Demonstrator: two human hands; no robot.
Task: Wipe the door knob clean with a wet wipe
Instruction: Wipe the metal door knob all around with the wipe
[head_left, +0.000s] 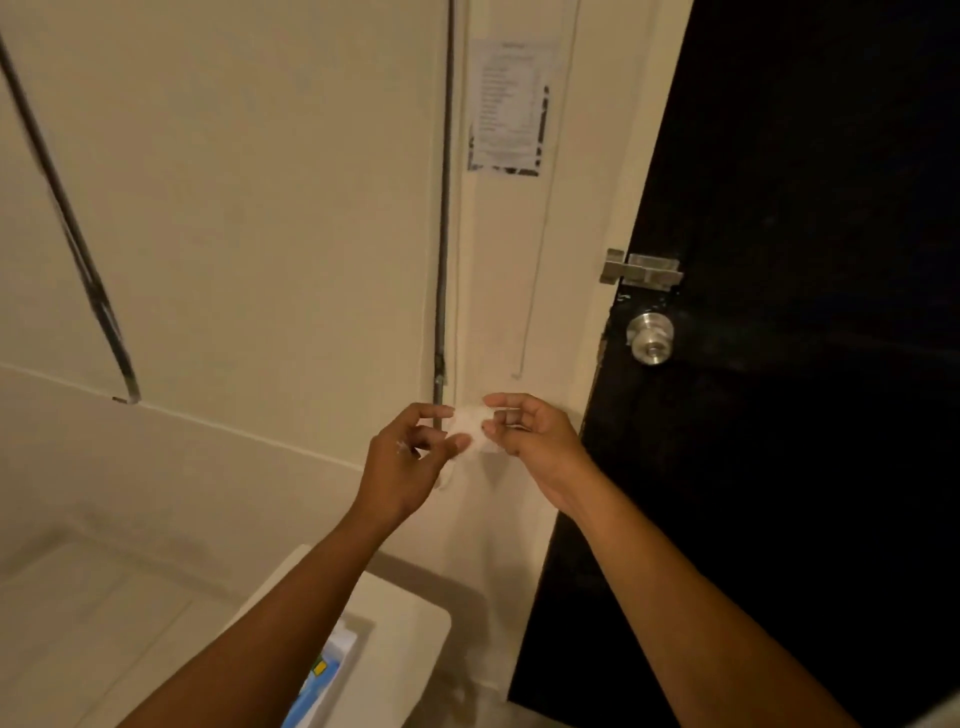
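Observation:
A round silver door knob (651, 338) sits on the left edge of a black door (810, 364), at the right of the view. Both hands are raised in front of the cream wall, below and left of the knob. Between them is a small crumpled white wet wipe (474, 427). My left hand (410, 460) pinches its left side with thumb and fingers. My right hand (530, 431) pinches its right side. The wipe is apart from the knob.
A metal slide latch (640, 269) is fixed just above the knob. A grey pipe (444, 218) runs down the wall, and a printed paper notice (509, 106) hangs beside it. A white box (395, 639) with a blue packet (319, 680) inside stands below my left arm.

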